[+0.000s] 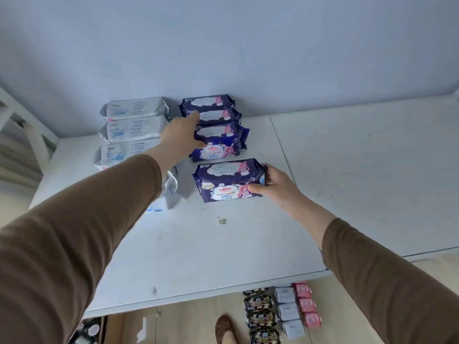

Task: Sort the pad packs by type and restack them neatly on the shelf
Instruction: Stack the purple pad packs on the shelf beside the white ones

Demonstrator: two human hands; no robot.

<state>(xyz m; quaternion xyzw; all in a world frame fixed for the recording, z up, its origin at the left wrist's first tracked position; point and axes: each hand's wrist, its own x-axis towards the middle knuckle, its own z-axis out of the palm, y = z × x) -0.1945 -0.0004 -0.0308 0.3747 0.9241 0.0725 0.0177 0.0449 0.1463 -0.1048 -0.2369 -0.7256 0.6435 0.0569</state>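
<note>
A row of dark purple pad packs (213, 120) stands against the back wall on the white shelf (248, 244). My left hand (182, 135) reaches over to this row, its fingers touching the left side of the packs and its thumb against the front one (218, 147). A separate purple pack (228, 181) lies nearer to me, and my right hand (275, 186) grips its right end. To the left, white-grey pad packs (134, 122) form a second row. One white pack (171, 189) lies partly hidden under my left forearm.
The shelf's right half is bare, with a seam (280, 145) running front to back. Below the shelf's front edge, on the floor, lie rows of black-patterned packs (260, 314), pale blue packs (288, 311) and pink packs (306, 304). A shoe (224, 328) shows beside them.
</note>
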